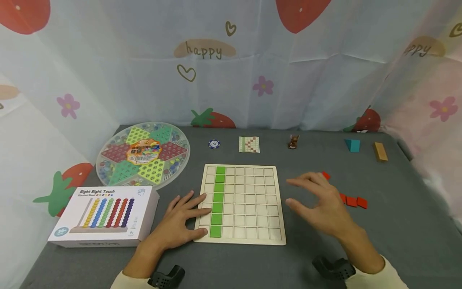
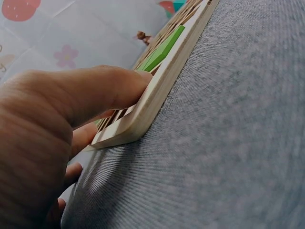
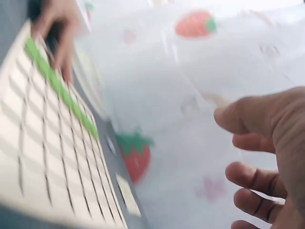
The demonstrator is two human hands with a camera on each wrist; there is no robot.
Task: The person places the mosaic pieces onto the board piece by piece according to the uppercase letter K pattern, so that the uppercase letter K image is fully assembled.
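Observation:
A wooden grid board [image 1: 252, 204] lies on the grey table, its second column filled with green tiles [image 1: 218, 200]. My left hand [image 1: 182, 218] rests flat on the board's left edge, fingers straight; in the left wrist view the thumb [image 2: 95, 95] lies on the board's rim [image 2: 157, 95]. My right hand [image 1: 319, 202] hovers open just right of the board, empty, fingers spread, blurred in the right wrist view [image 3: 267, 157]. Red tiles [image 1: 351, 200] lie on the cloth beyond that hand, partly hidden by it.
A boxed abacus toy [image 1: 104, 214] sits at the left front, a round Chinese checkers set [image 1: 143, 154] behind it. At the back lie a blue chip [image 1: 214, 144], a pattern card [image 1: 249, 144], a small brown figure [image 1: 293, 141], a teal block [image 1: 352, 145] and a wooden block [image 1: 380, 152].

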